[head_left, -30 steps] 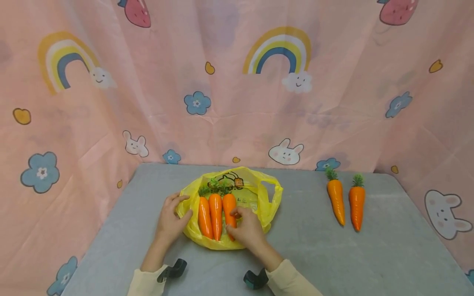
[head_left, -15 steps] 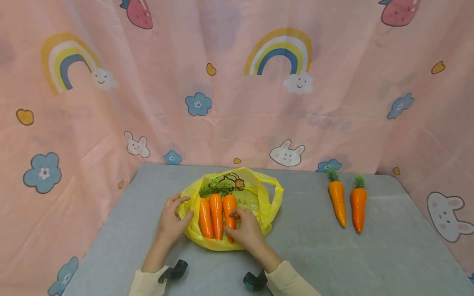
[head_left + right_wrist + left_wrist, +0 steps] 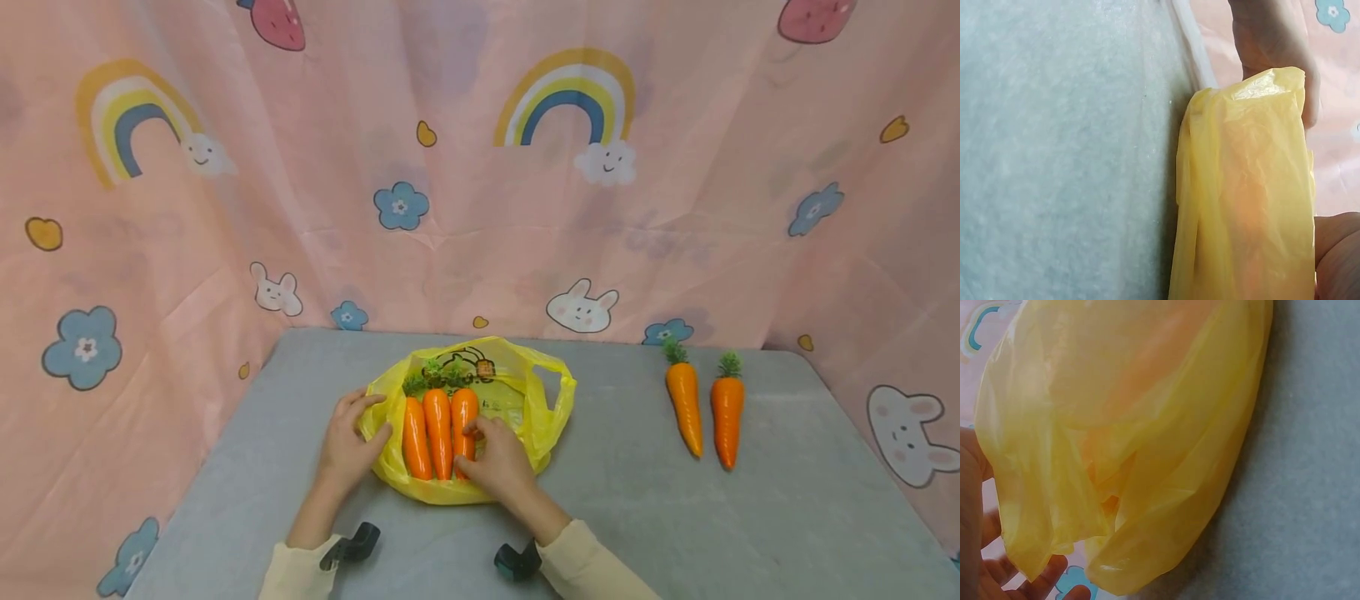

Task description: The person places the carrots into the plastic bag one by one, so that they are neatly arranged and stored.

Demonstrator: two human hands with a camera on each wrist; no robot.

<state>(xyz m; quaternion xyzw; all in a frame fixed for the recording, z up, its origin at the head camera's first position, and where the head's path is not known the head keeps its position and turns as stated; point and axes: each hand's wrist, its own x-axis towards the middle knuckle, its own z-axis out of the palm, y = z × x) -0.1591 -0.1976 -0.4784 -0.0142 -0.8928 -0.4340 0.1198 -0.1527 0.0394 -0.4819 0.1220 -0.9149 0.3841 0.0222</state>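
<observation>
A yellow plastic bag (image 3: 450, 495) lies with its mouth spread, three orange carrots with green tops side by side in it. My left hand (image 3: 349, 443) holds the bag's left rim, fingers and thumb curved over it. In the left wrist view, my left hand (image 3: 1004, 575) is partly hidden behind the bag's thin wall. On the right, my right hand (image 3: 504, 463) has its thumb and forefinger on the rightmost carrot (image 3: 464, 408), pinching it near the middle. The middle carrot (image 3: 437, 421) and left carrot (image 3: 415, 437) rest beside it. Bag plastic hides much of my right hand (image 3: 1275, 37) in the right wrist view.
Two more carrots lie apart on the right of the grey tabletop (image 3: 622, 500): one carrot (image 3: 684, 404) slightly tilted, the other carrot (image 3: 727, 421) nearer the right edge. A pink patterned curtain (image 3: 465, 267) stands behind and along both sides.
Both hands keep nearly the same places. The three carrots in the bag sit very slightly farther from me, while the view shifts a little. The two carrots outside stay put.
</observation>
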